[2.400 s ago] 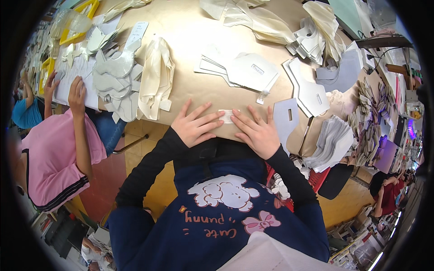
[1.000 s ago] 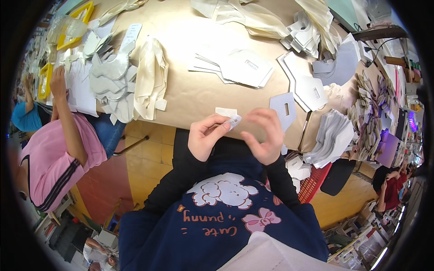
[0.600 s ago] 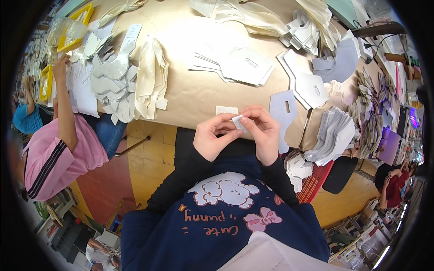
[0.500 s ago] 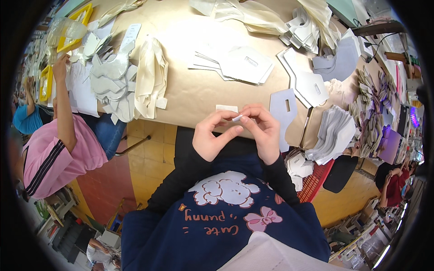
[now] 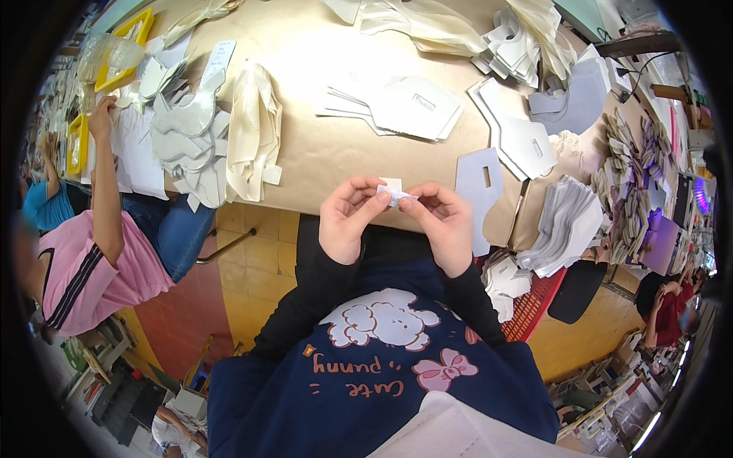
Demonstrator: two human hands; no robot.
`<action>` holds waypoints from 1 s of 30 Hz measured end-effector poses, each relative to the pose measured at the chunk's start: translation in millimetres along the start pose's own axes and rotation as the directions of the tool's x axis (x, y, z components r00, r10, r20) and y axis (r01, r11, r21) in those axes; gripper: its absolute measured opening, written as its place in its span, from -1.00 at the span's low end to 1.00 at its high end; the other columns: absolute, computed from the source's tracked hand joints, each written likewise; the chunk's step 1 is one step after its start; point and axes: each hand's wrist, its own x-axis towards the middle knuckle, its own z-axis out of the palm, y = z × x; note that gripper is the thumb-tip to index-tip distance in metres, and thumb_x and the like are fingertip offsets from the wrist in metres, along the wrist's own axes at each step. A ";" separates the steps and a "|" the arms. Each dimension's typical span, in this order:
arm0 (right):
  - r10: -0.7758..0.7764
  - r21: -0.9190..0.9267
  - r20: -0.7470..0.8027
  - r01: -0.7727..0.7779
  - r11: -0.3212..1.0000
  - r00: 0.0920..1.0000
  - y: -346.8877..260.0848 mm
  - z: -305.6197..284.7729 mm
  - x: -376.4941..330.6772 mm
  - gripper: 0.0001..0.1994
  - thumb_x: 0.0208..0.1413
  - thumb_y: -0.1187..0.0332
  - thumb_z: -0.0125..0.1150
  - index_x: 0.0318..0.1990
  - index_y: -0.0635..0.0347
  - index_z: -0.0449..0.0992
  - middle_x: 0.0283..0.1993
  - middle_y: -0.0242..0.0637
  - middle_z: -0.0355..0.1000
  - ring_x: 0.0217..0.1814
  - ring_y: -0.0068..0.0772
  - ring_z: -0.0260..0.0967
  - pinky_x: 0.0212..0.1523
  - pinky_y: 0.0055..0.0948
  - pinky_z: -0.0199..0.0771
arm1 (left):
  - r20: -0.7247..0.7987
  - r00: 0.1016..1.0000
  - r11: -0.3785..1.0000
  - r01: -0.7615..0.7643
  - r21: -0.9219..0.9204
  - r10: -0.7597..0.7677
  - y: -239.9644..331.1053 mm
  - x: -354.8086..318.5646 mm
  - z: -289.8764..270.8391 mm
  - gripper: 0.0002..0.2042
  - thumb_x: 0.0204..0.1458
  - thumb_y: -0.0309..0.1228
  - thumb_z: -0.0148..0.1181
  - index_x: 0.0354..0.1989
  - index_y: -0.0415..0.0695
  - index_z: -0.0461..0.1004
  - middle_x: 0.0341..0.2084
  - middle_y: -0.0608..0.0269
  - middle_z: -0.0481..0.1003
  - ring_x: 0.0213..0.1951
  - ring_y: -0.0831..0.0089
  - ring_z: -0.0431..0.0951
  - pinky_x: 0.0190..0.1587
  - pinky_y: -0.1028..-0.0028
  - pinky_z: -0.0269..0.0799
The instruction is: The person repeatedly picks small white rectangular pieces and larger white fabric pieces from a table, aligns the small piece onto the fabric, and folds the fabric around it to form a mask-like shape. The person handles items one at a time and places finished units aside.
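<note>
Both hands are raised at the table's near edge, fingertips facing each other. Between them is a small white piece [image 5: 395, 194], thin and slightly creased like paper or a label; its exact kind is unclear. My left hand [image 5: 345, 221] pinches its left end with thumb and forefinger. At the other end, my right hand [image 5: 444, 227] pinches it the same way. Just behind the fingertips lies a small cream rectangle [image 5: 392, 183], partly hidden by the white piece. Right of my right hand is a flat grey pattern-shaped piece [image 5: 478, 187] with a slot.
White cut pieces [image 5: 416, 107] lie mid-table, more [image 5: 519, 141] to their right. A stack of grey-white pieces [image 5: 563, 225] sits at the near right, above a red basket [image 5: 534, 309]. Cream fabric strips [image 5: 254, 133] lie left. A person in pink [image 5: 114, 256] sits at the left.
The white piece now shows wider between my fingertips, as if turned or spread out. My left hand has shifted slightly left and its fingers have curled more.
</note>
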 end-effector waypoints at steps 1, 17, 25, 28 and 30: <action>0.012 -0.002 0.009 -0.012 1.000 1.000 -1.3 -1.8 0.2 -0.86 0.16 0.56 0.32 -0.15 0.37 0.57 -0.23 -0.31 0.56 -0.18 -0.57 0.50 -0.09 -0.59 0.48 | 0.011 1.000 0.999 -0.007 0.050 0.007 2.4 0.1 -1.3 -0.77 0.19 -0.53 0.25 0.00 -0.30 0.51 -0.21 0.18 0.60 -0.19 0.52 0.58 -0.04 0.48 0.50; 0.197 0.000 -0.094 -0.197 0.980 0.976 42.4 -87.7 -76.0 -0.82 0.30 0.44 0.17 -0.16 0.44 0.59 -0.37 -0.24 0.57 -0.33 -0.53 0.51 -0.16 -0.53 0.52 | -0.021 0.986 0.869 -0.134 0.476 0.163 20.7 3.0 -40.8 -0.91 0.11 -0.61 0.31 -0.22 -0.32 0.60 -0.35 0.29 0.59 -0.28 0.58 0.53 -0.15 0.58 0.41; 0.501 0.302 -0.736 -0.441 0.845 0.456 263.1 -97.4 -281.1 -0.73 0.32 0.27 0.18 -0.04 0.32 0.56 -0.20 -0.32 0.57 -0.21 -0.49 0.53 -0.15 -0.50 0.52 | 0.091 0.991 0.909 -0.125 0.399 0.097 16.7 16.6 -81.4 -0.90 0.18 -0.60 0.22 -0.16 -0.32 0.52 -0.29 0.25 0.56 -0.22 0.55 0.54 -0.06 0.56 0.40; 0.735 0.502 -0.631 -0.593 0.630 0.248 304.8 -86.2 -314.3 -0.73 0.32 0.26 0.15 -0.07 0.33 0.57 -0.24 -0.29 0.58 -0.24 -0.46 0.54 -0.19 -0.48 0.54 | 0.183 0.981 0.919 -0.130 0.373 0.064 22.4 21.4 -73.7 -0.88 0.22 -0.60 0.17 -0.11 -0.33 0.50 -0.23 0.20 0.55 -0.19 0.51 0.54 -0.02 0.53 0.42; 0.812 0.548 -0.550 -0.648 0.529 0.198 313.3 -83.4 -317.4 -0.72 0.33 0.25 0.14 -0.09 0.35 0.57 -0.26 -0.27 0.58 -0.26 -0.43 0.55 -0.21 -0.46 0.55 | 0.220 0.975 0.916 -0.120 0.383 0.035 26.7 25.8 -67.4 -0.88 0.24 -0.60 0.15 -0.10 -0.33 0.49 -0.22 0.19 0.54 -0.18 0.50 0.53 -0.01 0.51 0.43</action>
